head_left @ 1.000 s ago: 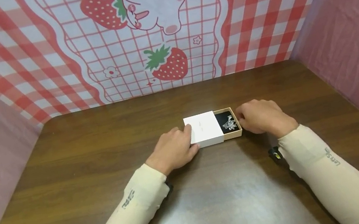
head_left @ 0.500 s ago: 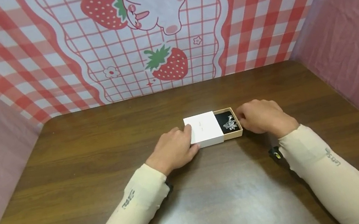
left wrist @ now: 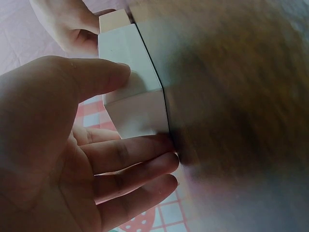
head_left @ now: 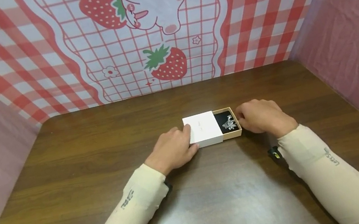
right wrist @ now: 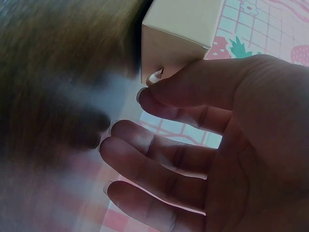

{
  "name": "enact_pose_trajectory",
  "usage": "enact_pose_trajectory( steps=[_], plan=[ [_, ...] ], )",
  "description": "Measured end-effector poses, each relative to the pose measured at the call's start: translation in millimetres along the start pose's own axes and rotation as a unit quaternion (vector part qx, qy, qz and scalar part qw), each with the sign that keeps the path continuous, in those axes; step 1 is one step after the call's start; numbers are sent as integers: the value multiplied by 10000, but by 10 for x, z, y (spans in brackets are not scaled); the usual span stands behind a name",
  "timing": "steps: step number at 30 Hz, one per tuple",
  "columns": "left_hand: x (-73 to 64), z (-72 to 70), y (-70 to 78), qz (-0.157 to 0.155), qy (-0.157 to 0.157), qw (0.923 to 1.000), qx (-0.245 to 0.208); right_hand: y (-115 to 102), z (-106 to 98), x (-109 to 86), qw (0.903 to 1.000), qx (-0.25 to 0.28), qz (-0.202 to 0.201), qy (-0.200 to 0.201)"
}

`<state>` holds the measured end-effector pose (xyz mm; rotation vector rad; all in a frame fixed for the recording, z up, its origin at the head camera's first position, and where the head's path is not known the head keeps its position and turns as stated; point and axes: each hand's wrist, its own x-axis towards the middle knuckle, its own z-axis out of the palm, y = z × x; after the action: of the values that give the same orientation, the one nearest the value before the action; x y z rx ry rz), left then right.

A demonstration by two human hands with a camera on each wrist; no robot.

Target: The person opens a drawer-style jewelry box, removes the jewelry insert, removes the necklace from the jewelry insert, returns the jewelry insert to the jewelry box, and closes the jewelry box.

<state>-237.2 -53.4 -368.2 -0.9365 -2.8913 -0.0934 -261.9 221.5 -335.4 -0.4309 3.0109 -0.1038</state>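
The box [head_left: 202, 130] looks like matt card, the trinket [head_left: 229, 123] shiny metal, the table [head_left: 225, 208] glossy wood, the curtain [head_left: 349, 30] creased cloth.

Head: brt, glare on near tbl [head_left: 214, 206], soft shdws | wrist cams: dimmer, hazy, tbl blurry

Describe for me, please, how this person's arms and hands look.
Cream sleeves cover both arms to the wrist, each with dark lettering too small to read surely. A black device with a yellow-green spot shows at the right wrist, and something dark at the left. The left hand and right hand wear no gloves.
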Motion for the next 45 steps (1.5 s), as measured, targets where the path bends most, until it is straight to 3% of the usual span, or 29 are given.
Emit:
enact_pose_trajectory(
  steps=[20,45],
  plan=[
    [-8,-9,-11,-2,-4,10000,23,-11,-18,7,10000,9,-32,46],
    [-8,15,-6,63,89,9999,26,-11,-18,0,9996,83,224,-118]
  ],
)
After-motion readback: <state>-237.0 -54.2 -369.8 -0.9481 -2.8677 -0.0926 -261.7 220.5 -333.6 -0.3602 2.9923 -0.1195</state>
